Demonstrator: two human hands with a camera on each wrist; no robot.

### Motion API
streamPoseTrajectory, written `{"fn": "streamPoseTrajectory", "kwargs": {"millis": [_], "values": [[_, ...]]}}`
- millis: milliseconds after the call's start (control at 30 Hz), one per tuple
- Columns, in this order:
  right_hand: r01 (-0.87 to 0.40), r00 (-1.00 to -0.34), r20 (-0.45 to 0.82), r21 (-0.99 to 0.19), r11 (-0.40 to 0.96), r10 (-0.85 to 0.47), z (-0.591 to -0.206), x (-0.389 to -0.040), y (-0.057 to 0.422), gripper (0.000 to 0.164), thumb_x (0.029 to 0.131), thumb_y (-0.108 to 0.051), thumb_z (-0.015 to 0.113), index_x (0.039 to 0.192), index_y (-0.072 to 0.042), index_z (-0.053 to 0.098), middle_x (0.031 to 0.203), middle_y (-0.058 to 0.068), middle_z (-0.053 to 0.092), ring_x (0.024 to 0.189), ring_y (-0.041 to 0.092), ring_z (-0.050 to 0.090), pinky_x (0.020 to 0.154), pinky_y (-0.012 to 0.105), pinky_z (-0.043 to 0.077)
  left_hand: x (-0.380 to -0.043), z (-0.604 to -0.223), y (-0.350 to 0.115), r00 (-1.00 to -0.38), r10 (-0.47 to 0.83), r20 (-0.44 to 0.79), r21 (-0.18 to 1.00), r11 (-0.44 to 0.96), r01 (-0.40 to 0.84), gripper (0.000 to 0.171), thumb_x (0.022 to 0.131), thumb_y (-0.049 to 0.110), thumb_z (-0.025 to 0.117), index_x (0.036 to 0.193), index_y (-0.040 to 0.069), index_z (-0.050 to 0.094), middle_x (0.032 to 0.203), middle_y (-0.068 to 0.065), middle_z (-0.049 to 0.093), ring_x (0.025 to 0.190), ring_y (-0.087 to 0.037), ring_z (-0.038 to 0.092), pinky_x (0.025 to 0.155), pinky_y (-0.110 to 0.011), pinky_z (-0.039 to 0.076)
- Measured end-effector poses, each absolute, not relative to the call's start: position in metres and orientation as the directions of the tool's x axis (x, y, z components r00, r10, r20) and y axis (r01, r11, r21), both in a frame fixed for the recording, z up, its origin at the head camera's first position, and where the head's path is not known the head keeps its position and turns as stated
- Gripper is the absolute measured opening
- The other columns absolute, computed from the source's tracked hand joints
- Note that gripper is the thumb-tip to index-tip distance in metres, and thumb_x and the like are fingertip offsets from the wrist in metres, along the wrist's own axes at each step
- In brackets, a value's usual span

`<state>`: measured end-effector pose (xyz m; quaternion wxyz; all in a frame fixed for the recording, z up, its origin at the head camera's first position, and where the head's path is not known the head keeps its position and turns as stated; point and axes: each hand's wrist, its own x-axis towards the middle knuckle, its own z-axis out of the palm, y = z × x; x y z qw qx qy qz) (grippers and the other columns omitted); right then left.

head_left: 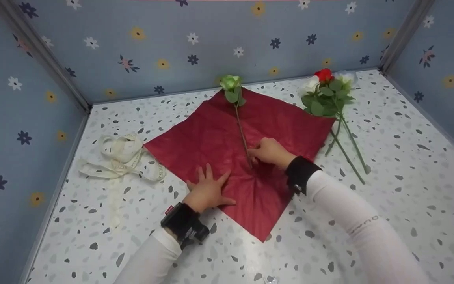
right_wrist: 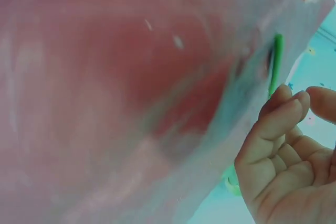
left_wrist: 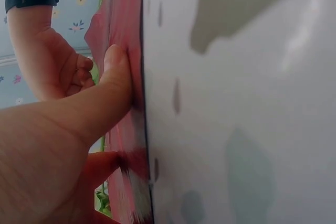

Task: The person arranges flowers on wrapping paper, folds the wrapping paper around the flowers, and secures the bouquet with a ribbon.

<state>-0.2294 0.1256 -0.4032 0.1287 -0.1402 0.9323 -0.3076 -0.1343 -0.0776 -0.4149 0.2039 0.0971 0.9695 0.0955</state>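
A red sheet of wrapping paper [head_left: 207,134] lies in a diamond shape on the table. One green rose [head_left: 230,82] rests along it, its bloom at the far corner and its stem running toward the middle. Near the lower end, my right hand [head_left: 271,152] pinches the stem; the right wrist view shows the green stem [right_wrist: 275,64] at the curled fingertips. My left hand [head_left: 207,191] presses the paper's near left edge with spread fingers. From the left wrist, the thumb [left_wrist: 116,77] lies straight against the red paper.
Several roses, including a red rose [head_left: 324,75] and a white rose [head_left: 309,85], lie to the right, partly behind the paper's corner. A loose cream ribbon [head_left: 118,167] with printing is heaped at the left. Flowered panels [head_left: 211,43] enclose the speckled table [head_left: 369,221] behind and at both sides.
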Motion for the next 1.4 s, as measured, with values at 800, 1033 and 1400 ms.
{"fn": "streamPoseTrajectory", "kwargs": {"millis": [800,1033,1400], "values": [[-0.099,-0.985,-0.059,-0.577,0.811,-0.162,-0.356,-0.254,0.218,0.028,0.091,-0.02,0.056,0.073,0.001,0.059,0.054,-0.004,0.048,0.052,0.009,0.044,0.055,0.027,0.038,-0.134,-0.416,-0.078,-0.895,0.223,-0.386,0.225,0.964,0.144,0.095,0.074,0.06,0.069,0.151,0.031,0.021,0.153,-0.028,0.005,0.138,-0.051,0.001,0.095,-0.076,0.017],[-0.007,-0.99,-0.109,-0.59,0.807,-0.089,-0.351,-0.251,0.248,0.033,0.094,-0.022,0.053,0.092,0.009,0.062,0.059,-0.001,0.053,0.054,0.009,0.048,0.054,0.026,0.04,-0.134,-0.416,-0.079,-0.895,0.227,-0.385,0.23,0.962,0.146,0.094,0.075,0.06,0.069,0.151,0.031,0.021,0.153,-0.028,0.005,0.138,-0.051,0.0,0.095,-0.076,0.017],[0.084,-0.986,-0.167,-0.555,0.827,-0.012,-0.363,-0.249,0.301,0.033,0.093,-0.024,0.047,0.082,0.004,0.06,0.054,-0.005,0.051,0.052,0.009,0.049,0.057,0.027,0.04,-0.134,-0.417,-0.079,-0.893,0.24,-0.381,0.259,0.955,0.146,0.094,0.075,0.058,0.07,0.151,0.03,0.022,0.153,-0.028,0.003,0.138,-0.051,-0.002,0.094,-0.077,0.015]]}}
